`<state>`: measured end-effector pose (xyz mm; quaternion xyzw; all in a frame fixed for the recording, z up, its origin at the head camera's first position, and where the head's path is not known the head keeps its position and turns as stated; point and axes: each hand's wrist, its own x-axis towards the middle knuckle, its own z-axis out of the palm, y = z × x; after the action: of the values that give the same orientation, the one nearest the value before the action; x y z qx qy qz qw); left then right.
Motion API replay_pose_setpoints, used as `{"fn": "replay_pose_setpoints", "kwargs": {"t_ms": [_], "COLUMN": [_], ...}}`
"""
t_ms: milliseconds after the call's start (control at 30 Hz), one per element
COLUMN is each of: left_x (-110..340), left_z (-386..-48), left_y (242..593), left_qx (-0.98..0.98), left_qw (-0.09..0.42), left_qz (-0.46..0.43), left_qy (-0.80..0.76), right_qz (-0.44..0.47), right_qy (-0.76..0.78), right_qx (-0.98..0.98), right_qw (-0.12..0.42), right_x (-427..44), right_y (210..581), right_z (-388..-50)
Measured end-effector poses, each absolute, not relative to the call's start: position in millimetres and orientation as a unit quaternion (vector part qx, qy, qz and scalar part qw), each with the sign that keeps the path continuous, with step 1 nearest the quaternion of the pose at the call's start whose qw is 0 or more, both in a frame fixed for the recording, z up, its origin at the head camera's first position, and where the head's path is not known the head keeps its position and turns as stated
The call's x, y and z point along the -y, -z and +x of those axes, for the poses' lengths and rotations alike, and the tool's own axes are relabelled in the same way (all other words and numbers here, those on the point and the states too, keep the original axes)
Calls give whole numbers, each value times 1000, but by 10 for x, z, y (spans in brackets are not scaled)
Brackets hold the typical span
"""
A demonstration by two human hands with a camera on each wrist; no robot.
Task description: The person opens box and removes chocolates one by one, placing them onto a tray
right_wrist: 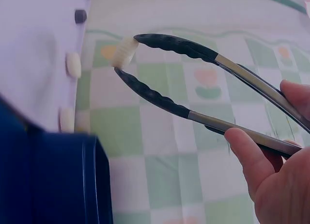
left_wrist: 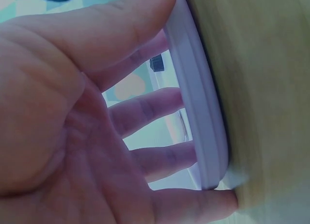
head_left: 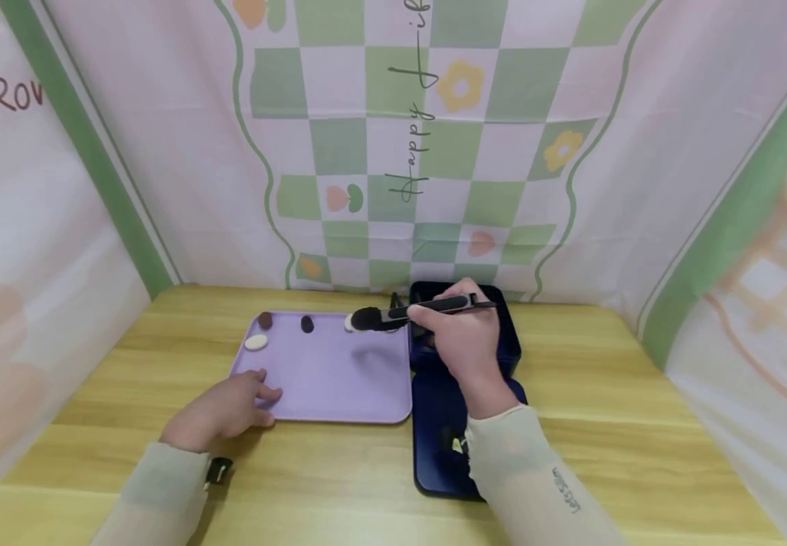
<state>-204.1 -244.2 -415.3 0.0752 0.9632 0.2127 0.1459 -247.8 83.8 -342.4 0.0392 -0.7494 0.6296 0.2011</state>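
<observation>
Right hand (head_left: 465,334) is the nearer one: its grip is closed round the tongs (right_wrist: 213,122), tips set apart by just the white piece (right_wrist: 126,53) they pinch. Piece is aloft, out at the far end of the tongs, left of the grip in the head view; long axis bridges tip to tip, likely the relation that matters for releasing it. Tongs reach over the lilac tray (head_left: 332,379). Left hand (head_left: 230,406) touches the tray's near-left rim, fingers fairly straight.
</observation>
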Motion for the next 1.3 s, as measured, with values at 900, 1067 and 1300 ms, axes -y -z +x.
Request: {"fn": "replay_pose_setpoints", "kwargs": {"t_ms": [900,1067,1300], "left_x": [2410,2414,2437], "left_z": [-2006,-2014,-2023], "left_y": [4161,4140,4135], "left_qx": [-962,-963,-963], "left_qw": [148,146,140], "left_qz": [82,82,93], "left_qy": [-214,-211,-210], "right_qz": [58,60,61], "right_qy": [-504,-498,-495], "right_qx": [849,854,859], "right_qw": [151,136,117], "right_x": [73,83,162], "right_y": [3626,3608,3651], "right_z": [-2597,-2600,-2651]}}
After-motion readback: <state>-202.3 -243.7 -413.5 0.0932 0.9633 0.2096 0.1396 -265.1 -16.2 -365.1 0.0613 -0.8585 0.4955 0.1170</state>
